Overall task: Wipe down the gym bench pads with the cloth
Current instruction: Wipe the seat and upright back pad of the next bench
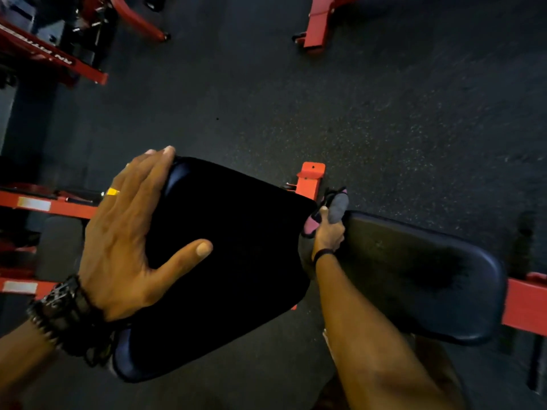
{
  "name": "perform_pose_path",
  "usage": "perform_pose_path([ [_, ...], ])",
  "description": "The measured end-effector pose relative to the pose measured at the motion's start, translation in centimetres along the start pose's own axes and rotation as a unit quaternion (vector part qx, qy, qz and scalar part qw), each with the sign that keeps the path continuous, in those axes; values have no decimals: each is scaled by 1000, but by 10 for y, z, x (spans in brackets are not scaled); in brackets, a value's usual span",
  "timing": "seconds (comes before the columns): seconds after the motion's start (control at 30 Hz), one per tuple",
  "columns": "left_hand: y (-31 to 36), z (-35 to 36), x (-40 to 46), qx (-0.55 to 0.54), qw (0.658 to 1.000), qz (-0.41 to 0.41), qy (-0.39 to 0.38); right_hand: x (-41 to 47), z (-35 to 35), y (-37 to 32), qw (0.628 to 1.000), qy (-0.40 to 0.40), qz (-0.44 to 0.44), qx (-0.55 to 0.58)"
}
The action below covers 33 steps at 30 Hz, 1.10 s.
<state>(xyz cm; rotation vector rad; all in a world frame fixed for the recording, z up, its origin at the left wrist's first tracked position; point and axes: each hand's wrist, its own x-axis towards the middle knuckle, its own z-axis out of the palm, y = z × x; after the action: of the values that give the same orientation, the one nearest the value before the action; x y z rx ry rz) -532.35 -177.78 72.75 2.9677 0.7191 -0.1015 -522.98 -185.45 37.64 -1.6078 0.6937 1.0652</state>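
Note:
A black back pad (231, 255) of the gym bench fills the lower middle of the head view, raised toward me. My left hand (127, 232) rests flat on its left edge, fingers straight and thumb spread across the pad. A second black pad, the seat (420, 276), lies lower to the right. In the gap between the two pads my right hand (327, 232) grips a grey and pink cloth (337, 204), which bunches above my fingers and hangs below my wrist.
Red steel bench frame parts show at the far end (309, 180) and at the right (525, 306). More red machine frames stand at the upper left (53, 54), left (44, 205) and top right (318, 28). Dark speckled rubber floor (355, 113) surrounds the bench.

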Motion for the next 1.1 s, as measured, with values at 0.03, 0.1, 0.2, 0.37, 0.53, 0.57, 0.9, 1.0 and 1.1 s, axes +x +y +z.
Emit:
perform_pose_path([
  [0.03,-1,0,-1,-1,1000,3,2,-13,0,8,999,11,-36,2],
  [0.1,-2,0,-2,-5,1000,15,7,-55,0,41,994,20,-108,5],
  [0.2,-4,1,-6,-18,1000,17,18,-120,-12,105,988,-7,-151,34],
  [0.37,-5,4,-9,-32,999,7,35,-49,0,88,996,59,-69,-25],
  [0.53,-12,8,-7,-47,997,22,51,-51,11,32,985,58,-157,-44],
  [0.57,-13,8,-6,-49,997,24,52,-76,9,41,973,56,-220,-29],
  [0.9,-11,9,-5,-41,998,22,48,-43,-8,74,996,74,-23,-38],
  [1.0,-12,7,-2,-21,999,18,44,-26,-6,49,996,56,-16,-66],
  [1.1,-11,5,0,-12,999,20,25,-90,-15,81,988,47,-142,-41],
])
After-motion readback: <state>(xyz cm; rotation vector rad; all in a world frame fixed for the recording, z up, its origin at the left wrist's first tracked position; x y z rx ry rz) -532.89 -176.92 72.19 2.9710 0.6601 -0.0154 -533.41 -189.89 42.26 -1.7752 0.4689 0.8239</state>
